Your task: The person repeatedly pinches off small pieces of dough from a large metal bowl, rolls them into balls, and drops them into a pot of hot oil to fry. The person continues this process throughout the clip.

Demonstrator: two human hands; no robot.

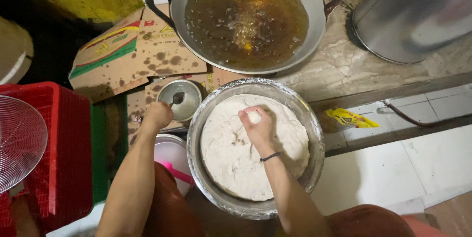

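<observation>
Atop the dough (246, 153) in the metal basin (314, 133), right hand (256, 126) pinches a small dough ball, fingers closed. Left of basin, left hand (157, 115) grips a spoon (177, 98) dipped in a small bowl (189, 111). Beyond basin: wok of oil (246, 18).

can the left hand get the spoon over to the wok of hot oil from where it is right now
Probably yes. The left hand holds the spoon over the small bowl, and only oil-stained cardboard lies between it and the wok.

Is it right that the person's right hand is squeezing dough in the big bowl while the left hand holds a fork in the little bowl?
Not quite. The head view shows the left hand holding a spoon, not a fork, in the little bowl. The right hand does squeeze dough in the big bowl.
</observation>
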